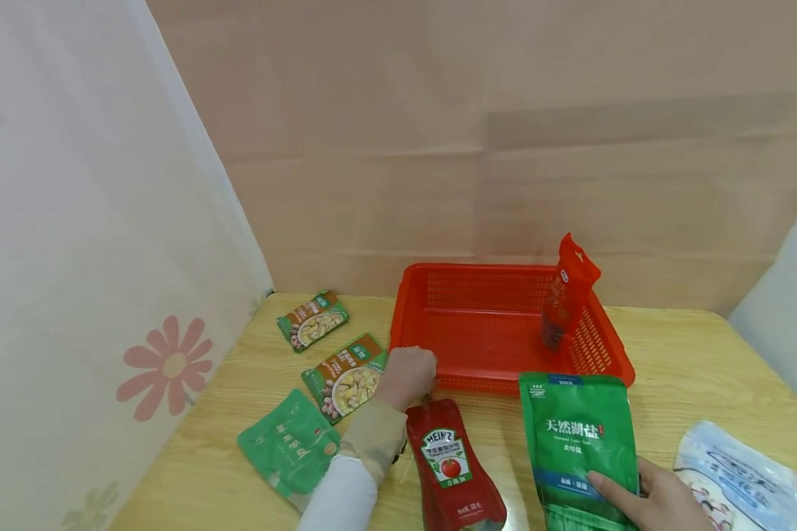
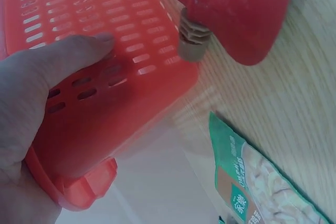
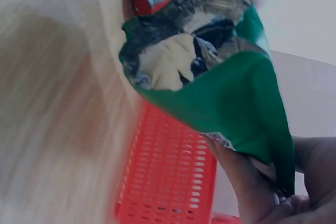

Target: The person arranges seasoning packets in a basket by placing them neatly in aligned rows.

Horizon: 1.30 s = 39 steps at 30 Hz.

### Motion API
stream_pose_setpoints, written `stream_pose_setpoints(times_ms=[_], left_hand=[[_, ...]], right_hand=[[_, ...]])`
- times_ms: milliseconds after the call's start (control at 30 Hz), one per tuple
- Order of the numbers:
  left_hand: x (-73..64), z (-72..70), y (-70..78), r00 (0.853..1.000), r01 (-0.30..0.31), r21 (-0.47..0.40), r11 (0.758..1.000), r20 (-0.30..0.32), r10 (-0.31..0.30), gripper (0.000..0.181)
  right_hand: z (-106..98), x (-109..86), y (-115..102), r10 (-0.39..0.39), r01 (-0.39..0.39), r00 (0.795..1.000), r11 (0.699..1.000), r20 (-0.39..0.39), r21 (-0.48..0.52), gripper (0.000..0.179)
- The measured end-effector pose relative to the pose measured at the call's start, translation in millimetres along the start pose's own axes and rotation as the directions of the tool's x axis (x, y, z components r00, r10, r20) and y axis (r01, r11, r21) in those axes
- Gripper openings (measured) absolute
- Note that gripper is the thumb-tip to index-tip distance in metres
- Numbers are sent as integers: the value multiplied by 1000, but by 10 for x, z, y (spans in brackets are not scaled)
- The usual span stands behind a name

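My left hand (image 1: 408, 372) grips the near left rim of the red plastic basket (image 1: 485, 383); in the left wrist view its thumb (image 2: 79, 56) lies against the slotted outer wall. My right hand (image 1: 664, 498) holds a green bag of salt (image 1: 581, 442) upright in front of the basket's near right corner, thumb across the printed front. The bag's bottom faces the right wrist camera. Inside the basket, a red packet (image 1: 567, 291) leans against the right wall. A red Heinz ketchup pouch (image 1: 448, 457) lies just in front of the basket, beside my left forearm.
Two soup packets, one farther back (image 1: 314, 319) and one nearer (image 1: 348, 376), lie left of the basket. A light green pouch (image 1: 292, 446) lies nearer me, partly behind my sleeve. At the right lies a white and blue bag (image 1: 744, 472). A curtain wall stands behind.
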<state>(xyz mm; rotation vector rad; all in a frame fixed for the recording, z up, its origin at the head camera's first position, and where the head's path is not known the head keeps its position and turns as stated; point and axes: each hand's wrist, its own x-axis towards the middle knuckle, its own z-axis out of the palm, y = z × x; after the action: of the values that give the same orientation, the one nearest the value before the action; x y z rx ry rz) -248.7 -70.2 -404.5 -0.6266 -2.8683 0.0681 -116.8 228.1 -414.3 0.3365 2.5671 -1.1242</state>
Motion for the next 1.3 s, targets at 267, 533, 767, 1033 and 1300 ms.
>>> stream_pose_setpoints(times_ms=[267,533,767,1033,1300], left_hand=[[-42,-7,-39,998,-70,16,997,7,70,18],[-101,-49,-52,1000,10,-426,905,-7,-15,63],[-320,-359,299,919,77,-937,342,-66,-388,41],[-617,-595,832,935,192,-948,-254,255,-246,40],[-771,-616,1155,932,333,-817,-471,361,33,61]], right_hand=[[-200,-76,-126,1,2,1000,992,-27,127,73],[-289,-140,-261,16,1,997,979,-81,204,81],[-333,-194,-381,-34,70,988,967,-149,246,79],[-287,-232,-430,-100,223,945,894,-312,389,61],[-163,-284,-518,-162,468,865,597,-474,651,37]])
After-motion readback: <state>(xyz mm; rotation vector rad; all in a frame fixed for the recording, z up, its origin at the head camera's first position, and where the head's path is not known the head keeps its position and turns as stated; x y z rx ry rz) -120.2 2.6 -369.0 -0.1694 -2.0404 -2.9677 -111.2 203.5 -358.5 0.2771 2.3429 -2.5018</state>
